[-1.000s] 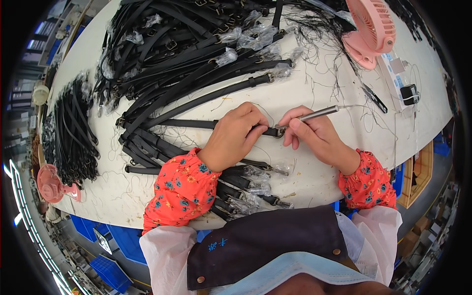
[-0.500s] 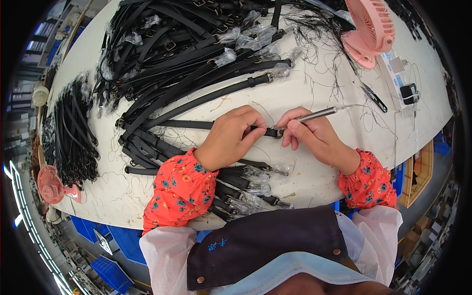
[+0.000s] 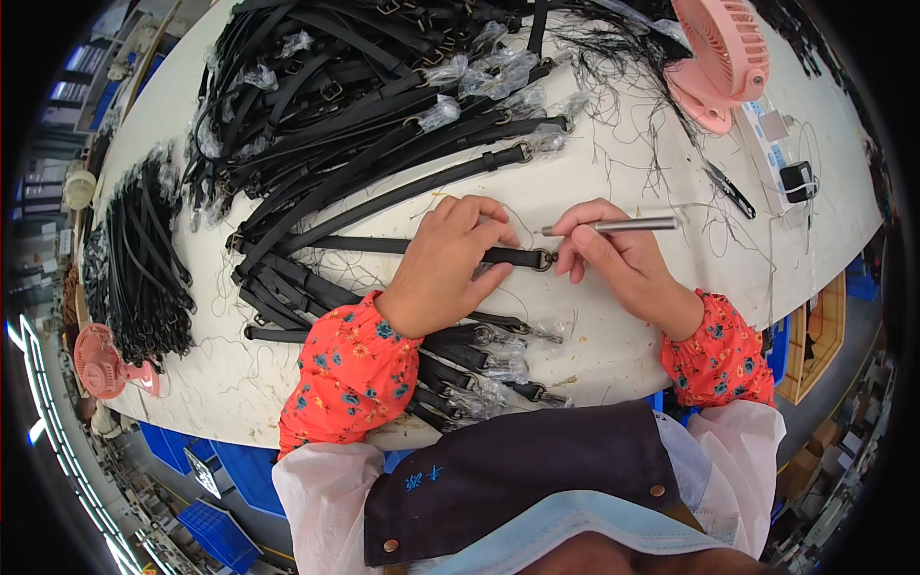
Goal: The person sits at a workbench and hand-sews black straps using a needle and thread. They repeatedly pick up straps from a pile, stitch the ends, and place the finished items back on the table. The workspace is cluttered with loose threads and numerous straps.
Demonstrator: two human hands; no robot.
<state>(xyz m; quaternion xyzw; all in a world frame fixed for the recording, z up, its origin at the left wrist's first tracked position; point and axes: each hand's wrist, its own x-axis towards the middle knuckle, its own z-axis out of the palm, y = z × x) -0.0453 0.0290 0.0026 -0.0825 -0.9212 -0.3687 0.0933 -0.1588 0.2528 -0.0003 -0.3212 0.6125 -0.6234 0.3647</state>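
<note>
A narrow black strap (image 3: 515,256) lies crosswise on the table, its metal buckle end (image 3: 544,260) pointing right. My left hand (image 3: 441,251) rests over this strap, thumb and fingertips on either side of it near the buckle. In my right hand (image 3: 613,257) is a slim silver pen-shaped tool (image 3: 637,225), gripped between thumb and fingers. The tool's tip points left, just above the buckle and apart from it. A thin cord trails from its back end. The right hand's lower fingers are close beside the buckle.
Black straps with plastic-wrapped buckles are heaped at the back (image 3: 383,105), with another bundle (image 3: 144,254) at left. More straps (image 3: 460,369) lie near my body. A pink fan (image 3: 719,57), a black-handled cutter (image 3: 731,190) and a power strip (image 3: 764,144) sit at right. Loose threads litter the table (image 3: 613,355).
My left thumb and index finger have parted from their pinch, baring more of the strap's end. The tool has lifted off the buckle end and tilted flatter.
</note>
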